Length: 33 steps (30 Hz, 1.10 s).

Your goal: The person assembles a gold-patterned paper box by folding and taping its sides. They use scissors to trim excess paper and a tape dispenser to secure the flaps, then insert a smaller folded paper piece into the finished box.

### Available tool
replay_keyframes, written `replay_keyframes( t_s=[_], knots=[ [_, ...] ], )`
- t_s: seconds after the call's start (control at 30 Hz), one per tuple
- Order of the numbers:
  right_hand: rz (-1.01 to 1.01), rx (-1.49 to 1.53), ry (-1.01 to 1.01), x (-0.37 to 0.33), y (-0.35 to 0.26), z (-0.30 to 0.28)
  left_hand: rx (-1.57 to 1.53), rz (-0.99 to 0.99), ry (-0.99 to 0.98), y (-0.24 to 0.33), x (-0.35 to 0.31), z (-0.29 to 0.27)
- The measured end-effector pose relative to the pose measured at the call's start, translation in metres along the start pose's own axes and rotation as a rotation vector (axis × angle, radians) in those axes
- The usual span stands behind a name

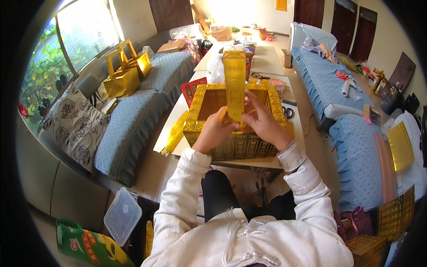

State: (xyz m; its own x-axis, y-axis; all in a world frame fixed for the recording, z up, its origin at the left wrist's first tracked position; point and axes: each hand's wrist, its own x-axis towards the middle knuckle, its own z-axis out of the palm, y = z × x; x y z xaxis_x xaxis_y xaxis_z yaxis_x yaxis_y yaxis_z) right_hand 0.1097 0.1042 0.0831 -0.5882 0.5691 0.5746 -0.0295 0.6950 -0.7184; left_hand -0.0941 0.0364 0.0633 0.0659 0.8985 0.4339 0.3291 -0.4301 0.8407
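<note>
A tall, narrow gold paper box (235, 84) stands upright between my hands, over the near rim of a larger gold box. My left hand (215, 131) is closed around its lower left side. My right hand (265, 121) has its fingers bent against the lower right side, the thumb near the bottom. The larger gold box (249, 149) is patterned and open at the top, with a broad frame-like rim. It sits on the table close in front of me. Whether the narrow box's lower end touches the rim is hidden by my fingers.
Gold strips (175, 135) lie on the table's left, and scissors (288, 112) on its right. A red packet (193, 90) is behind the box. Gold baskets (122, 82) stand on the blue sofa (126, 129). A green jug (89, 247) and plastic lid (123, 216) are at lower left.
</note>
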Motion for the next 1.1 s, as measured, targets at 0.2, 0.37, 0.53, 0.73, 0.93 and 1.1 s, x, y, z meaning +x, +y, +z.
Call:
replay_keyframes(
  t_s=[0.2, 0.37, 0.53, 0.73, 0.93, 1.1],
  knots=[
    [0.103, 0.034, -0.079, -0.017, 0.011, 0.007, 0.068, -0.046, 0.005, 0.008, -0.004, 0.000],
    [0.061, -0.214, -0.084, -0.025, 0.012, 0.007, -0.019, -0.054, -0.062, 0.013, -0.006, -0.005],
    [0.047, -0.318, -0.072, -0.025, 0.009, 0.007, 0.019, -0.042, -0.101, 0.009, -0.001, -0.009],
    [-0.151, -0.204, 0.052, -0.019, 0.000, -0.005, -0.233, 0.236, 0.157, 0.018, -0.003, -0.005],
    [-0.158, -0.168, 0.180, -0.010, -0.038, -0.056, 0.075, 0.477, 0.661, 0.053, -0.004, -0.036],
    [-0.236, -0.211, 0.235, 0.002, -0.059, -0.095, 0.278, 0.390, 0.554, 0.045, -0.006, -0.035]
  ],
)
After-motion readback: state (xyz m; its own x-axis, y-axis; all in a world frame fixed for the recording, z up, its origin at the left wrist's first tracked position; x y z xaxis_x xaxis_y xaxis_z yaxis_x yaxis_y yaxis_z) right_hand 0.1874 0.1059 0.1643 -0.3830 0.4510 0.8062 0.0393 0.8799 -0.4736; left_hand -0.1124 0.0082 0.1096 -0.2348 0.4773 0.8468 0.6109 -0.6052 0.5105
